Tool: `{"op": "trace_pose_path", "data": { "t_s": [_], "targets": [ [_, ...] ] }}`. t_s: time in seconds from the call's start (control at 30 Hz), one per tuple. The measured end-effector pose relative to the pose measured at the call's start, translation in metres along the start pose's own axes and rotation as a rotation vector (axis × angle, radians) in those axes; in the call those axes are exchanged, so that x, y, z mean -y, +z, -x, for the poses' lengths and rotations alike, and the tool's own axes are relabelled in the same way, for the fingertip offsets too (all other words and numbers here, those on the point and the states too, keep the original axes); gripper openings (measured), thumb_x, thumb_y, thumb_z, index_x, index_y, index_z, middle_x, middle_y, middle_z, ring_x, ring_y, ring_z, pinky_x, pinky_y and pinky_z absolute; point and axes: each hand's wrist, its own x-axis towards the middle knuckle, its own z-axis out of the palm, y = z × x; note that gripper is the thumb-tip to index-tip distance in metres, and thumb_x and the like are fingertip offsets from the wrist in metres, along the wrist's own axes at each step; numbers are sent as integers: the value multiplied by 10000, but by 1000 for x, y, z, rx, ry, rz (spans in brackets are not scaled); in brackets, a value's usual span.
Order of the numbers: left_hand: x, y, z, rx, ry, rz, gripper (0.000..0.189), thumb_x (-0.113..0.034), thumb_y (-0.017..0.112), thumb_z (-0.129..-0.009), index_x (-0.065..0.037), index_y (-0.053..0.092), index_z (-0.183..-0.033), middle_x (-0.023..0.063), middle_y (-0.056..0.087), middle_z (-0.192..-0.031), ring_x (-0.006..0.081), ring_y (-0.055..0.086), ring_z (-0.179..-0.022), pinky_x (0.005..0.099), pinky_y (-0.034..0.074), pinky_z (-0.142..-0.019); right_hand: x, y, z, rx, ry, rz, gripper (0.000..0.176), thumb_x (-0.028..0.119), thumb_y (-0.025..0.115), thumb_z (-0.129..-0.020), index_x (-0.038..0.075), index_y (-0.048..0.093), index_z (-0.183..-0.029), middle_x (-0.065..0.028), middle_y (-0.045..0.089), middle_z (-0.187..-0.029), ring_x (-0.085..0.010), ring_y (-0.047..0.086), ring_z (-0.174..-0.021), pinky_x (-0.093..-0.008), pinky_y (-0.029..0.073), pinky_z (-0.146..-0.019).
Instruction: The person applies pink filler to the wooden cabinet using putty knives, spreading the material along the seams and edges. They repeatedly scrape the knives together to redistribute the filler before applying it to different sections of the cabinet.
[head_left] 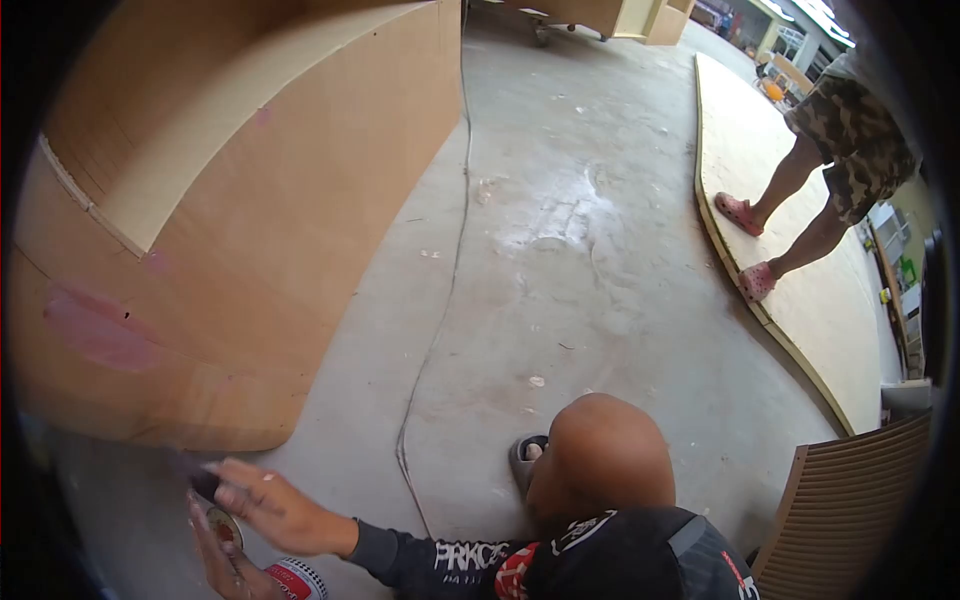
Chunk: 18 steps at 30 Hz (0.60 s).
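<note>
At the lower left, my right hand [270,503] has its fingers closed around a dark object [205,484], blurred and too unclear to name. Just below it, my left hand [215,560] is raised beside a small round item [224,528] with a brownish middle; whether the hand grips it cannot be made out. Both hands are close together, below the lower edge of a large curved wooden piece [300,220]. That piece has a pink smeared patch [105,325] on its face.
A cable [437,340] runs along the grey floor [560,300]. At the right, a person [845,150] in pink clogs stands on a pale curved panel [820,310]. A ribbed brown panel [850,510] is at lower right. A wheeled wooden unit [570,14] stands at the top.
</note>
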Motion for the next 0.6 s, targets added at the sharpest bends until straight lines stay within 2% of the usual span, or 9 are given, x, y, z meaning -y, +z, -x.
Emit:
{"op": "trace_pose_path", "data": {
  "t_s": [0.03,0.07,0.17,0.2,0.23,0.33,0.43,0.5,0.6],
  "targets": [
    [7,1,0,3,0,25,456,-211,334,-1049,42,414,-1421,209,463,-1442,334,430,-1351,423,287,-1134,0,4,1,47,-89,108,418,351,431,-1044,-15,540,-1214,11,514,-896,-89,449,-836,-245,400,-725],
    [21,-2,2,-1,-5,38,451,-203,335,-1048,39,421,-1418,205,468,-1440,333,429,-1352,426,288,-1133,-11,0,7,-36,24,172,419,349,452,-1035,-23,544,-1205,7,549,-914,-114,475,-822,-279,425,-745],
    [31,-8,-2,-86,69,-62,446,-208,343,-1041,67,461,-1371,239,497,-1400,358,489,-1297,460,303,-1117,-20,-36,-4,280,302,27,385,349,459,-1033,-6,560,-1142,16,552,-841,-108,481,-771,-291,433,-697],
    [29,-11,-5,-129,103,-128,449,-214,346,-1038,82,478,-1350,258,508,-1382,372,520,-1268,476,311,-1109,-20,-34,-2,74,294,14,355,337,454,-1037,5,570,-1086,31,530,-790,-102,466,-725,-295,424,-654],
    [20,-11,-9,-61,138,-114,431,-198,364,-1026,63,496,-1342,246,514,-1383,368,518,-1272,488,303,-1111,-17,-31,-3,-119,293,10,335,325,450,-1040,16,580,-1030,45,507,-739,-97,452,-679,-299,416,-611],
    [-3,-6,-9,139,232,-253,403,-114,405,-966,9,539,-1325,214,527,-1386,368,505,-1289,532,282,-1113,3,-10,-10,-193,145,-78,351,336,436,-1043,32,586,-954,42,472,-659,-74,426,-634,-275,382,-557],
    [7,-10,-19,-122,-23,-31,411,-90,420,-938,-8,548,-1319,202,535,-1381,357,496,-1302,549,272,-1114,9,-2,1,117,225,66,379,344,438,-1038,5,605,-1050,-24,516,-640,-87,446,-636,-298,415,-580],
    [6,-20,-23,-161,-57,-21,416,-59,438,-922,-1,544,-1320,203,540,-1374,352,496,-1304,542,272,-1116,-13,-6,8,290,194,190,370,339,454,-1033,0,586,-1097,-51,527,-644,-96,459,-631,-294,417,-578],
    [1,-21,-9,-56,82,-144,408,-78,427,-975,18,487,-1368,209,524,-1387,345,482,-1315,456,319,-1109,-3,-22,-6,-182,365,160,349,313,484,-1020,-6,584,-1116,-116,534,-654,-140,481,-617,-315,438,-603]
  ]
}}
